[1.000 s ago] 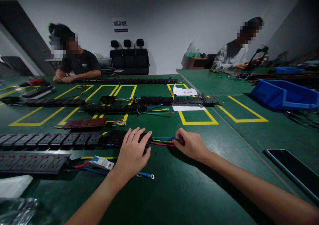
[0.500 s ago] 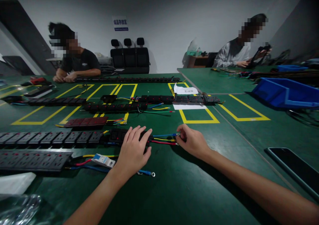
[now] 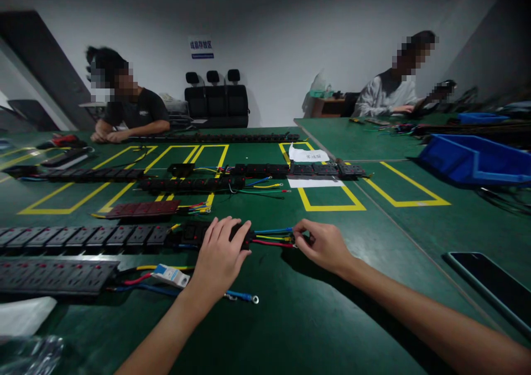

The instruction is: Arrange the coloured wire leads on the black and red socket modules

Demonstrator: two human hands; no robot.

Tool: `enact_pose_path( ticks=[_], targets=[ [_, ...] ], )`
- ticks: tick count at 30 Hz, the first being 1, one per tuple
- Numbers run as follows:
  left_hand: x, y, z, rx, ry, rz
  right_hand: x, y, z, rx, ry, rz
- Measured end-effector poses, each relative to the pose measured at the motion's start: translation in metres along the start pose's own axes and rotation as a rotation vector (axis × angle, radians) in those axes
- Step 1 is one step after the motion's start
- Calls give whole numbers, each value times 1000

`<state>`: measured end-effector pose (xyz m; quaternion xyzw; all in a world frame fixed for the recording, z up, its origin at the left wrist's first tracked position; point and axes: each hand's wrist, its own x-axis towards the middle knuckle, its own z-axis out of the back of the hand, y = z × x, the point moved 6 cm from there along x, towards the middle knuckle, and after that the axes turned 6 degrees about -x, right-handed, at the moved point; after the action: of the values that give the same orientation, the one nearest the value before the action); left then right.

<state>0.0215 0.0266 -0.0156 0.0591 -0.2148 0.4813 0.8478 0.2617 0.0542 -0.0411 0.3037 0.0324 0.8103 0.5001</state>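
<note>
In the head view, my left hand [image 3: 219,253] lies palm down over the end block of a long black power strip [image 3: 135,235], its fingers stretched out and slightly apart. From that end run blue, yellow-green and red wires [image 3: 269,237] with ring terminals. My right hand [image 3: 321,243] is closed, thumb and index finger pinched at the tip of the blue wire; the fingers partly hide the terminals. Nearer me lies a second power strip [image 3: 58,275] with a grey-white breaker [image 3: 171,275] on its wires. Its blue ring-terminal wire [image 3: 244,296] passes under my left wrist.
A short dark red strip [image 3: 141,209] and more black strips [image 3: 191,184] lie farther back. A phone [image 3: 489,286] is at right, below a blue bin [image 3: 477,159]. Clear plastic [image 3: 31,355] sits at lower left. Two people sit across the green table [image 3: 265,331].
The view has tilted up slightly, so everything sits a little lower. My right hand has shifted slightly at the wire ends; my left hand stays on the strip.
</note>
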Motion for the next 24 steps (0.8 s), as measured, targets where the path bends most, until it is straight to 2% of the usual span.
enact_pose_path(
  ticks=[4, 9, 13, 19, 24],
  targets=[
    [0, 0, -1, 10, -10, -5, 1, 2, 1, -11, -3, 29],
    [1, 0, 2, 4, -44, 2, 1, 10, -3, 47, 38, 144],
    [1, 1, 7, -23, -80, 19, -1, 13, -3, 73, 7, 185],
    [1, 1, 6, -17, -86, 21, -2, 10, -2, 126, -66, 191],
    [1, 0, 3, 2, -45, 4, 1, 5, -9, 107, 40, 121]
  ],
)
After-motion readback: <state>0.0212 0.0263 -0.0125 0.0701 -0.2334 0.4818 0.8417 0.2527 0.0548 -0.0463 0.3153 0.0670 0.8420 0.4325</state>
